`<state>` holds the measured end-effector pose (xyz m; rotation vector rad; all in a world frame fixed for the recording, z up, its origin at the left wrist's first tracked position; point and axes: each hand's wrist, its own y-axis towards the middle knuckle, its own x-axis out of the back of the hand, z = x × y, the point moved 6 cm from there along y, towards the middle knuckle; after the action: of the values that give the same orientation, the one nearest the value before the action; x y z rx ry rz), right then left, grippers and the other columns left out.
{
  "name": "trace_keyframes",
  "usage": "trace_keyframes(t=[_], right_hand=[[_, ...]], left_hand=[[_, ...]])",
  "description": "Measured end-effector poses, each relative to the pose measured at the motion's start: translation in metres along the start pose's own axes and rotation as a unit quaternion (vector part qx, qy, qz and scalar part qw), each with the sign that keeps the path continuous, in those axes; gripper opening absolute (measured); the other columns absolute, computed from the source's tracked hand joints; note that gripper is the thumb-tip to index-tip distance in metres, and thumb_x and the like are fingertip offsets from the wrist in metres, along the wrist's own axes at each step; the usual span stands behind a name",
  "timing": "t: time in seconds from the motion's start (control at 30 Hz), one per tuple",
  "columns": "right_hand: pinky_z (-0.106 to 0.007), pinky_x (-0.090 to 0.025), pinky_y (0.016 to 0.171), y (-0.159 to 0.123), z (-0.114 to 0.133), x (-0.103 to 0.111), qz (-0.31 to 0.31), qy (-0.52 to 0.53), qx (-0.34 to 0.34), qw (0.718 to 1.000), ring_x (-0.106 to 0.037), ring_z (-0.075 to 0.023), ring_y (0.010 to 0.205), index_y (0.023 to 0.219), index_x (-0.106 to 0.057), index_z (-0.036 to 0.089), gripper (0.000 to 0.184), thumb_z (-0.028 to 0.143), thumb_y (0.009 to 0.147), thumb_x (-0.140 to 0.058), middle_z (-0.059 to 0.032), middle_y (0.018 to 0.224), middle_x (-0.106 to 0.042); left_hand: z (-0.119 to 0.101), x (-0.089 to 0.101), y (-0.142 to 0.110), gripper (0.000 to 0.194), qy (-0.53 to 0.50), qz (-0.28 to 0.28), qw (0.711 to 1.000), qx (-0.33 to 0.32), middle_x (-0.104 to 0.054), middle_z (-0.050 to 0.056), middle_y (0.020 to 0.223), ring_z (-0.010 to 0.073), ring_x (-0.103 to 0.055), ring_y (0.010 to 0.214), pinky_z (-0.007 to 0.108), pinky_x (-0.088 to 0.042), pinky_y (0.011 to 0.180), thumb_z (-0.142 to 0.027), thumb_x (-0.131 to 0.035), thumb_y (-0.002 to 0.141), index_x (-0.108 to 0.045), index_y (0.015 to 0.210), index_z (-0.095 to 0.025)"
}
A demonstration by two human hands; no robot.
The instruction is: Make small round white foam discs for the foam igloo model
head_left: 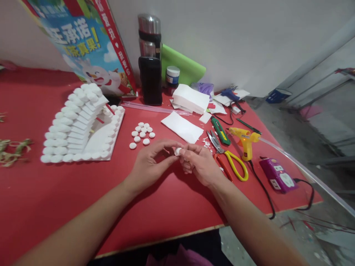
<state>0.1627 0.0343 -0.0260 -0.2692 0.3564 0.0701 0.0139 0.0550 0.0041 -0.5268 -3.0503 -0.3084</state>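
Note:
A small round white disc sits between the fingertips of both hands, above the red table. My left hand is closed on its left side with thumb and fingers. My right hand pinches it from the right, the other fingers curled under. Beyond my left hand lies a loose group of similar white discs. Farther left stands a white model staircase edged with rows of the same discs. A folded white sheet lies just past my hands.
Right of my hands are scissors, a green utility knife, a yellow glue gun and a purple power strip with cords. At the back stand a black phone-like object, a steel flask, a white-lidded jar and a printed bag.

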Motion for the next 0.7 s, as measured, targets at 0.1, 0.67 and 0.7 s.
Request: trace_keyframes(t=[0.1,0.67,0.7], right_hand=[[-0.021,-0.037,0.039,0.0,0.004,0.003,-0.02,-0.052,0.039,0.998,-0.041,-0.0066,0.041,0.079,-0.068,0.019,0.034,0.049,0.078,-0.085,0.0071,0.054,-0.054],[-0.036,-0.056,0.067,-0.038,0.047,0.031,-0.114,-0.462,0.2,0.856,-0.069,-0.0221,0.078,0.119,-0.07,0.021,0.031,0.042,0.097,-0.065,-0.0095,0.096,-0.076],[-0.041,-0.056,0.073,-0.05,0.057,0.041,-0.17,-0.557,0.232,0.779,-0.07,-0.0264,0.084,0.12,-0.07,0.019,0.032,0.042,0.098,-0.064,-0.0129,0.101,-0.075]], left_hand=[[0.002,-0.003,0.001,0.028,-0.043,0.019,0.999,-0.001,-0.074,0.009,0.117,0.0218,-0.071,0.098,0.035,-0.058,0.091,-0.02,-0.082,0.082,-0.081,0.11,-0.024],[0.033,0.001,0.005,0.027,-0.247,-0.027,0.951,0.186,-0.071,0.002,0.073,0.0162,-0.068,0.063,0.025,-0.056,0.052,-0.028,-0.091,0.076,-0.08,0.099,-0.02],[0.034,0.002,0.006,0.027,-0.259,-0.035,0.947,0.189,-0.072,0.002,0.074,0.0151,-0.068,0.065,0.024,-0.057,0.054,-0.027,-0.092,0.075,-0.081,0.098,-0.018]])
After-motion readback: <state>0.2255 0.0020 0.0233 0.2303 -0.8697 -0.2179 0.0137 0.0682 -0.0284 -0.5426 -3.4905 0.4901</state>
